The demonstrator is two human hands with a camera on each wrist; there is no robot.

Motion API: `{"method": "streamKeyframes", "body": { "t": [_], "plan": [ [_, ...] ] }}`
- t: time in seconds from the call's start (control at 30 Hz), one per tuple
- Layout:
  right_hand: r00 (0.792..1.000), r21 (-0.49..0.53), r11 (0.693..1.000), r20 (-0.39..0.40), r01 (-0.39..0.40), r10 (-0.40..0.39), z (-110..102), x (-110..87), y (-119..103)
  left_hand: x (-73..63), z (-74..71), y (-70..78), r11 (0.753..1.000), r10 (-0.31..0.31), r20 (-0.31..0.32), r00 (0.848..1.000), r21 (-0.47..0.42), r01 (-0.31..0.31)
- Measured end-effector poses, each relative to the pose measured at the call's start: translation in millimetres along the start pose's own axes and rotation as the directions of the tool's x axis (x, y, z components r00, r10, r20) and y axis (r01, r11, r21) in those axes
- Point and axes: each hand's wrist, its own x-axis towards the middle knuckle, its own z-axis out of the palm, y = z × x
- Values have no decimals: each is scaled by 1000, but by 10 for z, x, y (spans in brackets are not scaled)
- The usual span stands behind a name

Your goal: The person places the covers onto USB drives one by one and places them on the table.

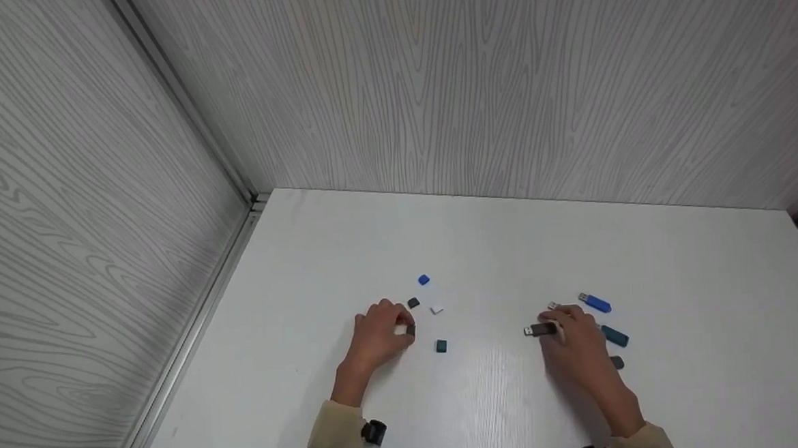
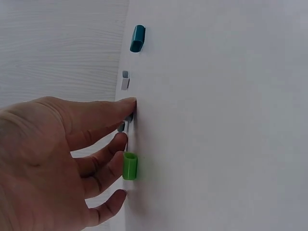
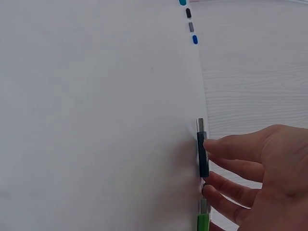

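My left hand (image 1: 379, 335) pinches a small dark USB cap (image 1: 411, 330) between thumb and index finger, low over the table; the thumb hides part of it in the left wrist view. Beside the other fingers stands a green cap (image 2: 130, 166), hidden by the hand in the head view. My right hand (image 1: 578, 346) holds a black USB stick (image 3: 202, 153) between thumb and fingers, its bare metal plug (image 1: 529, 331) pointing left. Near that hand's lower fingers lies a green USB stick (image 3: 203, 222). Another metal plug (image 1: 553, 305) shows behind the knuckles.
Around the left hand lie a blue cap (image 1: 424, 279), a black cap (image 1: 413, 303), a white cap (image 1: 437, 310) and a teal cap (image 1: 441, 346). Right of the right hand are a blue USB stick (image 1: 595, 302), a teal one (image 1: 614, 335) and a partly hidden dark one (image 1: 617, 362). Wood-grain panels (image 1: 467, 91) border the table.
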Motion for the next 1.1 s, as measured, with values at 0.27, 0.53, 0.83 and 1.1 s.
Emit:
{"method": "streamKeyframes", "body": {
  "t": [0.27, 0.53, 0.83, 1.1],
  "plan": [
    [999, 19, 999, 29, -32, 31, -3, 21, 1, 34, -38, -61, 998, -19, 45, 999, -52, 22],
    [996, 56, 996, 55, -68, 65, -42, 13, 37, 93, -73, -125, 998, 12, 100, 995, -63, -6],
    [997, 74, 996, 63, -55, 51, -48, 25, 56, 105, -84, -240, 994, 72, 131, 989, -89, -61],
    [997, 87, 995, 54, -54, 50, -51, 38, 56, 128, -80, -253, 993, 77, 133, 988, -103, -64]
  ]
}}
